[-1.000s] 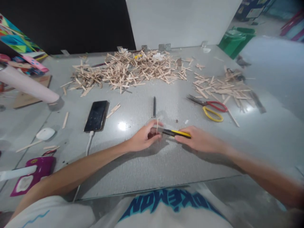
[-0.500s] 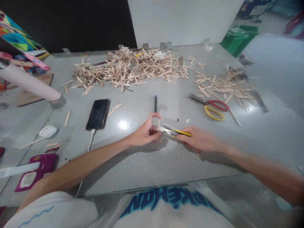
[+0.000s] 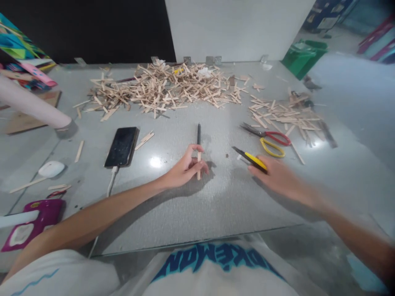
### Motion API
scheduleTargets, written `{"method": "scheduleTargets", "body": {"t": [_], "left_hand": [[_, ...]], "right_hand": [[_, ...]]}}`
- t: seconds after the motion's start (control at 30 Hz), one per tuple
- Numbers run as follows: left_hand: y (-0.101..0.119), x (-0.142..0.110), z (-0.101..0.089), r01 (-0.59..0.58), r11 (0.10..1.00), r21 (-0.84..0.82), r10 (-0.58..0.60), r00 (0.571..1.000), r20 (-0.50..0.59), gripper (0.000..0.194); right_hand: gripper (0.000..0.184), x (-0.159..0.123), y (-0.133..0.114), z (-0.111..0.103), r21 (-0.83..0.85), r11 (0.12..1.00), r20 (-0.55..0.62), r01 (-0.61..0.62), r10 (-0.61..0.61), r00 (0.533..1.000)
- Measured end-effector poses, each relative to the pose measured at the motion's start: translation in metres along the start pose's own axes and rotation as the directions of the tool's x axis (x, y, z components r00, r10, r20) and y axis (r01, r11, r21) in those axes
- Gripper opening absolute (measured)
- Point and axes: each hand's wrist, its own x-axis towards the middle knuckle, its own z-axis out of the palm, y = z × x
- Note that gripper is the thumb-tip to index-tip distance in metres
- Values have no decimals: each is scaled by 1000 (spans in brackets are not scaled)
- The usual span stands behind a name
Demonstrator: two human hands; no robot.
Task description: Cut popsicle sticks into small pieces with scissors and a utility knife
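Your left hand is pinched closed around a small wooden stick, fingertips and thumb on it, the stick standing roughly along the 12-to-6 line, with its lower end showing below your thumb. Taking that stick as the centre of the clock, your right hand is at 3 o'clock, wrapped around the yellow-and-black cutter; its tip points toward 10 o'clock, well apart from the stick. A dark pen lies just beyond your left fingers at 12. Between 2 and 3 are the scissors, with one red and one yellow handle loop, and past them at 2 is the smaller pile of sticks. The big stick heap spreads from 10 to 1, loose on the grey table rather than in any container, with some white scraps and a yellow piece in it. Your phone lies between 9 and 10, a white cable plugged into its near end. Farther out at 9 is a rounded white case, its contents not visible, and between 9 and 10 a pale pink cylinder leans in from the edge; you can't tell what it holds. The green bin stands beyond the table between 1 and 2, something pale near its top, though you can't make out what is inside.
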Motion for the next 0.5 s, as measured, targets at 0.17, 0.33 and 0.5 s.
{"method": "scheduleTargets", "body": {"t": [0.17, 0.33, 0.5], "left_hand": [[4, -3, 2, -21, 995, 100, 36, 987, -154, 41], [33, 1, -8, -52, 923, 380, 151, 960, -236, 32], [83, 15, -16, -99, 815, 571, 397, 813, -425, 24]], "right_hand": [[47, 22, -33, -30, -178, 958, -291, 225, -270, 918], [34, 58, -5, -68, -428, 903, -231, -37, -70, 970], [31, 94, 41, -40, -556, 810, 11, -188, 233, 972]]}}
